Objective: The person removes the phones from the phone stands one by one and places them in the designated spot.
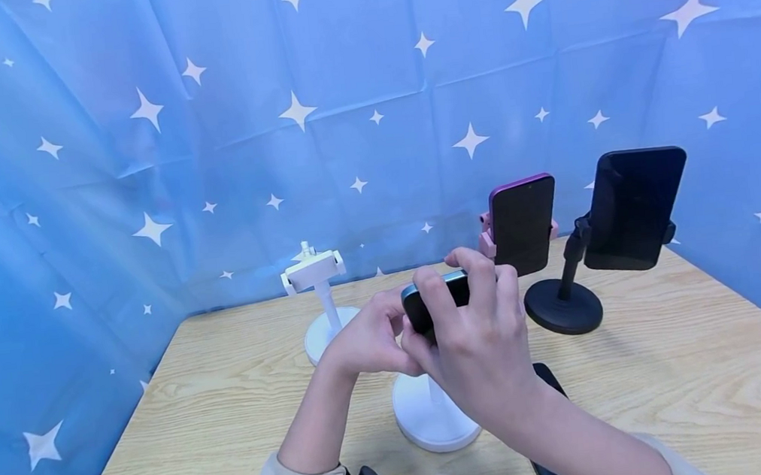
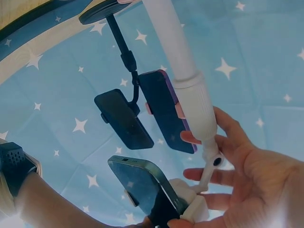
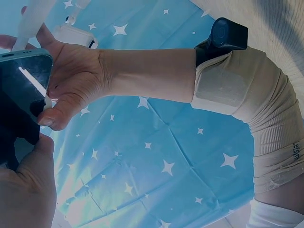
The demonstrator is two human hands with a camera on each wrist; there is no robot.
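Observation:
A phone with a pale blue-green edge point(image 1: 417, 313) sits in the clamp of a white phone stand point(image 2: 197, 109), whose round base point(image 1: 431, 423) rests on the table. My left hand point(image 1: 374, 337) holds the stand's upper part from behind, fingers around the thin neck and thumb by the clamp point(image 2: 195, 210). From the right, my right hand point(image 1: 480, 334) grips the phone, fingers over its top edge and thumb on the near side. In the right wrist view, the right thumb point(image 3: 40, 159) lies against the dark screen, close below the left thumb point(image 3: 58, 116).
Behind at left stands another white phone stand point(image 1: 315, 272), its clamp holding nothing. At back right, a pink holder point(image 1: 487, 245) carries a purple-edged phone point(image 1: 525, 228), and a black stand point(image 1: 563, 306) carries a larger dark device point(image 1: 636, 209). A black phone point(image 1: 547, 376) lies partly under my right forearm.

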